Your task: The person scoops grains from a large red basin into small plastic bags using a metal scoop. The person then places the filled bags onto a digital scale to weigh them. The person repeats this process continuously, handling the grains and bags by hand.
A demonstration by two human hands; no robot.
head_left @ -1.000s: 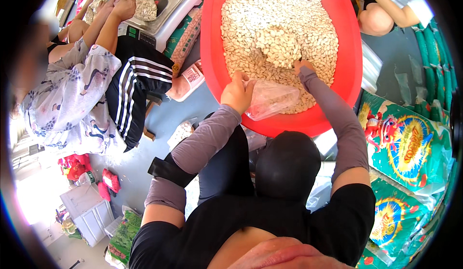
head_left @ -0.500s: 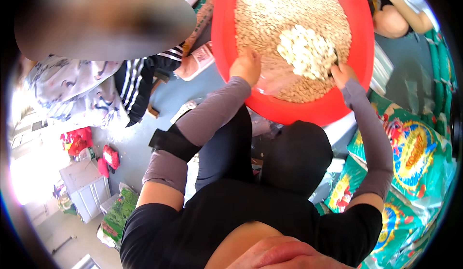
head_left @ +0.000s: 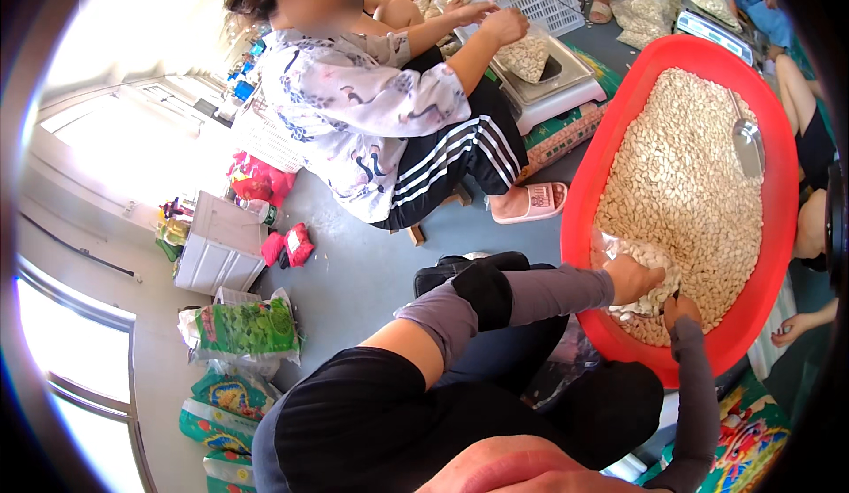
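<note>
Two forearms in mauve-gray sleeves extend to lower right of frame, hands close together. Left hand (head_left: 632, 281): bent over, fingers pinching clear bag (head_left: 608, 244). Right hand (head_left: 681, 310): just beside, fingers closed on dark handle (head_left: 676, 294). Bag: thin, crinkled, at lower left of red tub (head_left: 579, 183); cream, flattish seeds (head_left: 681, 157) fill tub, right of frame.

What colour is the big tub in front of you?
The tub is plain bright red; the head view shows it best.
</note>
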